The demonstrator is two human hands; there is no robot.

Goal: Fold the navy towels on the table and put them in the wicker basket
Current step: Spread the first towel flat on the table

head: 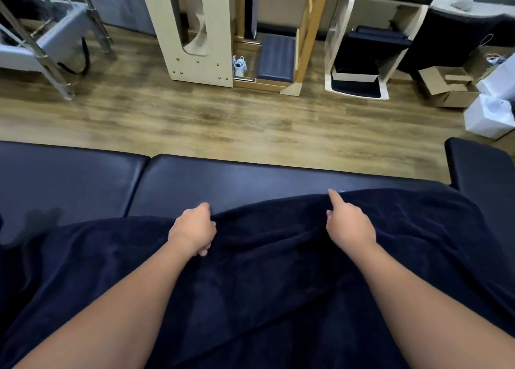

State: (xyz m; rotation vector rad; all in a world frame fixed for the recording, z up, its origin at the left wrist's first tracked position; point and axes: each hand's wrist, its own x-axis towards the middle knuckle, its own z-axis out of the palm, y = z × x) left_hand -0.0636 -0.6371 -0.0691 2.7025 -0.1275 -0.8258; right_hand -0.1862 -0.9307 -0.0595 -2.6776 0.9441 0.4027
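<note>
**Both hands on far edge of navy towel, spread on padded desk**

Left hand (192, 228) grips the far edge of the navy towel (267, 279): fingers curled under, cloth bunched in the grip, thumb tucked toward the near side. Right hand (348, 223) pinches the same edge, index finger sticking out straight toward the floor side, other fingers curled into the fabric. Hands apart, a sagging ridge of towel edge running between them. Both forearms reach over the towel from the near side.

Towel lies rumpled and unfolded on the dark padded desk (83, 179), spreading left, right and near of both grips and running out of frame at the bottom. Bare desk surface just beyond the knuckles; a seam between pads sits left-forward of the left grip.

Past the desk edge: wood-look floor (223, 123), a light wooden stand with cutout (189, 31) well ahead of the left hand, open cardboard box (446, 85) and white bags (490, 115) far right-forward of the right hand.
</note>
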